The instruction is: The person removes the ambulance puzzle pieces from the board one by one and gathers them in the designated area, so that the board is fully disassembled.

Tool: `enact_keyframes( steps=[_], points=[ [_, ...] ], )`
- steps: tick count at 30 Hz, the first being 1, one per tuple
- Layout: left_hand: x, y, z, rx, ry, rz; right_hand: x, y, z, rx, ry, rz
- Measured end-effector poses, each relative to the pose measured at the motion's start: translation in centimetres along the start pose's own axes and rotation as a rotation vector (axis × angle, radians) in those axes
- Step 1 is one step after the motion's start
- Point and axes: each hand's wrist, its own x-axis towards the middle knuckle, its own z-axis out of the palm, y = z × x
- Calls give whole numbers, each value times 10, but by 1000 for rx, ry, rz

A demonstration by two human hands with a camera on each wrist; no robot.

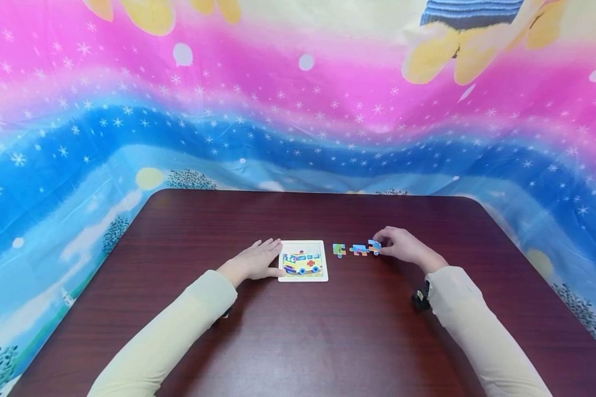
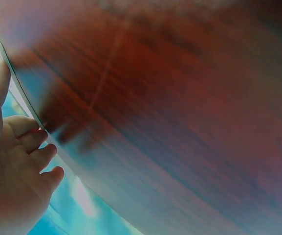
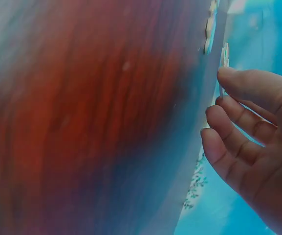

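Observation:
A square jigsaw board with a pale frame (image 1: 303, 279) lies flat on the table in the head view; its lower part shows a yellow ambulance picture. My left hand (image 1: 253, 262) rests at the board's left edge, fingers extended and thumb over the lower left corner. In the left wrist view that hand (image 2: 21, 171) touches the thin edge of the board. To the right, my right hand (image 1: 402, 245) pinches a blue jigsaw piece (image 1: 374, 245) between thumb and forefinger. The right wrist view shows the piece (image 3: 224, 58) edge-on, held upright at the fingertips.
Between board and right hand lie a green jigsaw piece (image 1: 339, 250) and a blue-and-orange jigsaw piece (image 1: 360, 250), the latter close beside the held one. The dark wooden table (image 1: 303, 336) has rounded far corners. A patterned cloth (image 1: 298, 121) hangs around its back and sides.

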Motion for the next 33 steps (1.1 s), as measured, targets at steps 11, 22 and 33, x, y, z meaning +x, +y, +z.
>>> enact_keyframes(
  steps=[11, 22, 33],
  points=[
    [1, 0, 0, 10, 2, 1, -5, 8, 1, -39, -21, -19],
    [2, 1, -1, 15, 8, 8, -5, 8, 0, -57, -27, -43],
    [2, 1, 0, 20, 3, -4, -2, -3, -4, -34, -15, -18]
  ],
)
